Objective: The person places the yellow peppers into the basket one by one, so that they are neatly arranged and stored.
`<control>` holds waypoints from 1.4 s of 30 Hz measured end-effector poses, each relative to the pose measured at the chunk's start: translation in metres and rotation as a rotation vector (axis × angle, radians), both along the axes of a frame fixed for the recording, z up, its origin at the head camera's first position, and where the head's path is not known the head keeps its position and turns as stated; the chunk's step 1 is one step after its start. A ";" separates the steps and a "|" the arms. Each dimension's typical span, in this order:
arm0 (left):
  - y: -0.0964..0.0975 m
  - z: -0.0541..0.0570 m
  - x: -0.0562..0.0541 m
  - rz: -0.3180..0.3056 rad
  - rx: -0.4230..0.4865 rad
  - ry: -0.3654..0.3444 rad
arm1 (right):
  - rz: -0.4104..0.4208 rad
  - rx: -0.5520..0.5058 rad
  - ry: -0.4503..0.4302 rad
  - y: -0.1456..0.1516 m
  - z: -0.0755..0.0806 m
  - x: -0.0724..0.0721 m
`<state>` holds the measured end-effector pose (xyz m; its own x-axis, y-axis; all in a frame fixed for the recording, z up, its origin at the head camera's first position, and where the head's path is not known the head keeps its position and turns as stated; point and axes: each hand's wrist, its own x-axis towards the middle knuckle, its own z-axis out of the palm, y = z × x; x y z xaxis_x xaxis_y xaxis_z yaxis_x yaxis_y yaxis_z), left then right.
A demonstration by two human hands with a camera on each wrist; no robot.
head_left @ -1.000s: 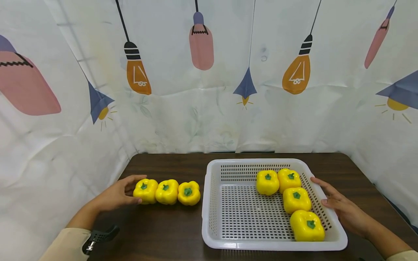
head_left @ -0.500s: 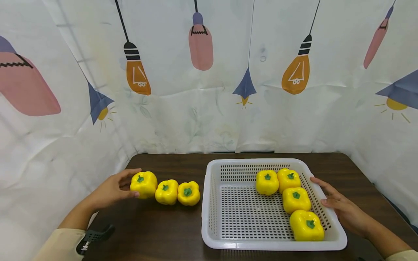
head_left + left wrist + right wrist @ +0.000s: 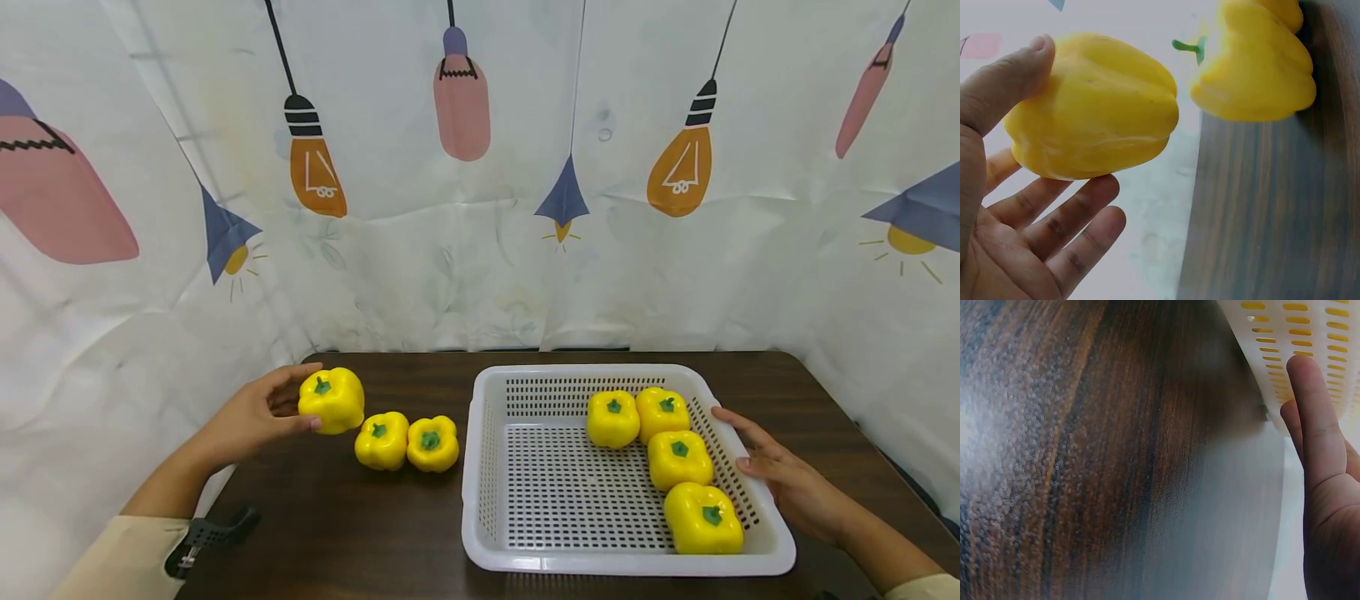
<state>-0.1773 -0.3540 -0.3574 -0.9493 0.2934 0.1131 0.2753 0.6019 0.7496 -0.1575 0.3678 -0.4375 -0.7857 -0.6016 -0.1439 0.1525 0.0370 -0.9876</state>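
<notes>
My left hand (image 3: 251,419) holds a yellow bell pepper (image 3: 335,406) with a green stem, raised above the dark table. In the left wrist view the thumb lies on one side of this bell pepper (image 3: 1094,106) and the fingers support the other. Just right of it, two more yellow bell peppers (image 3: 382,442) stand side by side on the table. My right hand (image 3: 797,487) touches the right side of the white plastic basket (image 3: 577,500). From the right wrist, its straight fingers (image 3: 1317,419) lie along the basket's slotted wall.
Inside the basket, several yellow bell peppers (image 3: 678,461) line the right side and back. The dark wooden table (image 3: 360,533) carries everything, and a white curtain (image 3: 420,275) printed with lamps hangs behind and beside it. A black strap (image 3: 217,537) is on the left wrist.
My left hand has lifted the leftmost bell pepper off the table, up and away from the other two. The right hand and the basket have stayed in place.
</notes>
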 end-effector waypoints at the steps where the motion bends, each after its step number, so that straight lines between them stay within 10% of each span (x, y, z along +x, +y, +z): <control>1: 0.002 0.003 0.001 -0.002 -0.001 0.005 | -0.004 0.003 -0.002 0.000 0.000 0.000; 14: 0.042 0.024 0.001 -0.047 0.009 0.070 | -0.039 0.043 0.003 0.000 -0.001 0.000; 42: 0.119 0.027 -0.005 -0.133 0.016 -0.001 | -0.025 0.021 -0.019 -0.002 0.003 0.003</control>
